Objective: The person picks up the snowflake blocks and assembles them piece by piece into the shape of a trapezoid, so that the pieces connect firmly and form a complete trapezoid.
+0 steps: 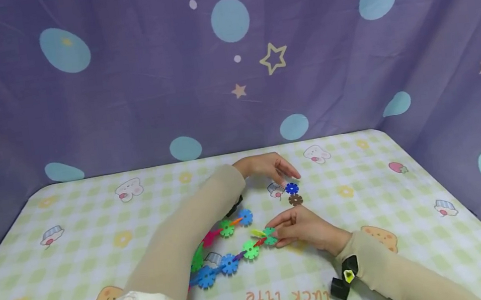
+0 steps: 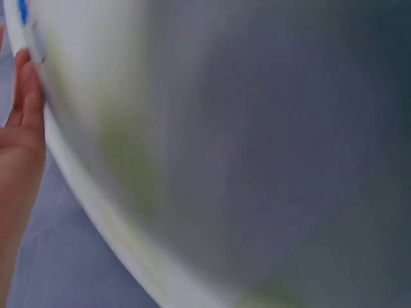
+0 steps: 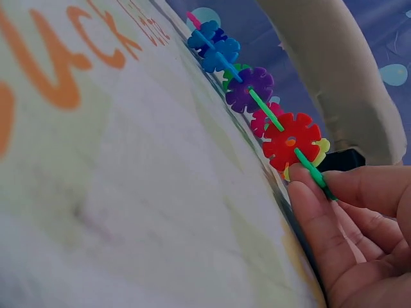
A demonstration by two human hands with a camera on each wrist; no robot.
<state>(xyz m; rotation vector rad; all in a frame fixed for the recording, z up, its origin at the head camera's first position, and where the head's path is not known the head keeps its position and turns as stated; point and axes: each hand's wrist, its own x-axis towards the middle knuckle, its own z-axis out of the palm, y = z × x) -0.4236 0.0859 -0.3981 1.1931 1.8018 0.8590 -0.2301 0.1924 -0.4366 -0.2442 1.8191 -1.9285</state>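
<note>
My right hand (image 1: 306, 229) pinches a green notched disc (image 3: 314, 174) between thumb and finger. That disc ends a chain of interlocking snowflake discs, with a red disc (image 3: 292, 142) joined to it and a purple disc (image 3: 249, 90) farther along. Beyond it, my left hand (image 1: 267, 165) reaches over the table with its fingers loosely extended. Its fingertips are close to a dark blue disc (image 1: 292, 188); whether they touch it I cannot tell. A brown disc (image 1: 295, 200) lies just nearer. In the left wrist view, the left hand (image 2: 26, 109) shows at the left edge.
The chain curves back under my left forearm (image 1: 187, 231), which hides part of it; a light blue disc (image 1: 246, 217) ends its far side. A checked cloth covers the table (image 1: 390, 191). Behind it hangs a purple curtain (image 1: 330, 74).
</note>
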